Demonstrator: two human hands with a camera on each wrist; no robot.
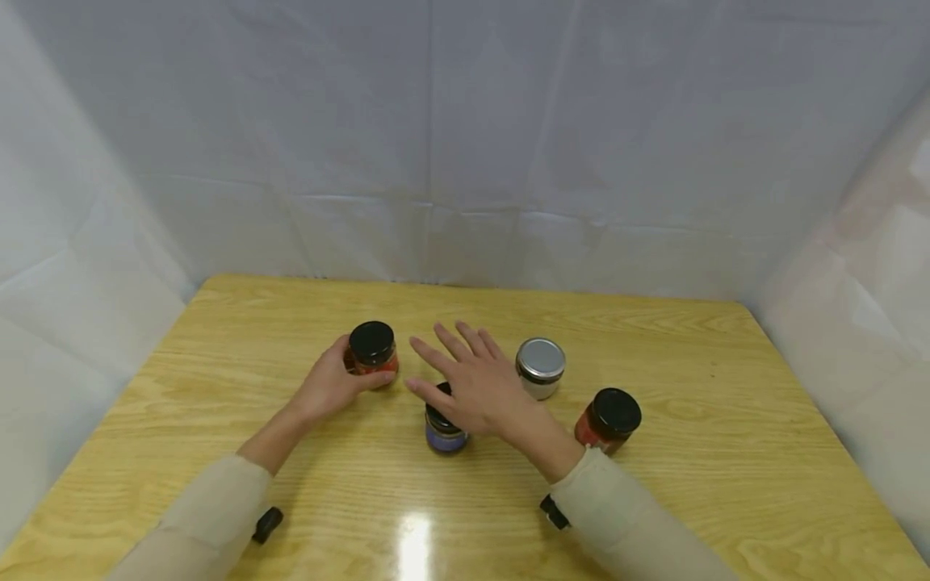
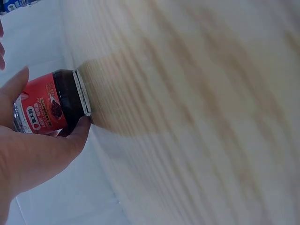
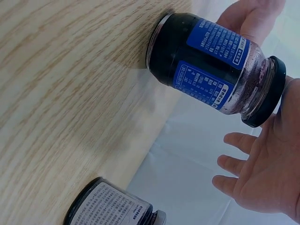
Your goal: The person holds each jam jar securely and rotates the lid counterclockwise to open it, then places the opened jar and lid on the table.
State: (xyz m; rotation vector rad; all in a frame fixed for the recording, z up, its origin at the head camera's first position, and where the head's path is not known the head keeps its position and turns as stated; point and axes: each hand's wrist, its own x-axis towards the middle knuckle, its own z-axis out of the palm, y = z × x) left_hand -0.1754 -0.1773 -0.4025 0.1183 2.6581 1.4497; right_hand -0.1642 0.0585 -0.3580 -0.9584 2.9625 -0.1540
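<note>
Red jar [image 1: 371,349] in left hand [image 1: 330,387].

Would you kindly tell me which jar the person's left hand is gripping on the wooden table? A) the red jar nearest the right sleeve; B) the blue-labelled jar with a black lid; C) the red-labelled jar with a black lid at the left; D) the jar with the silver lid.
C: the left hand curls its thumb and fingers round the red-labelled jar, as the left wrist view confirms.
</note>
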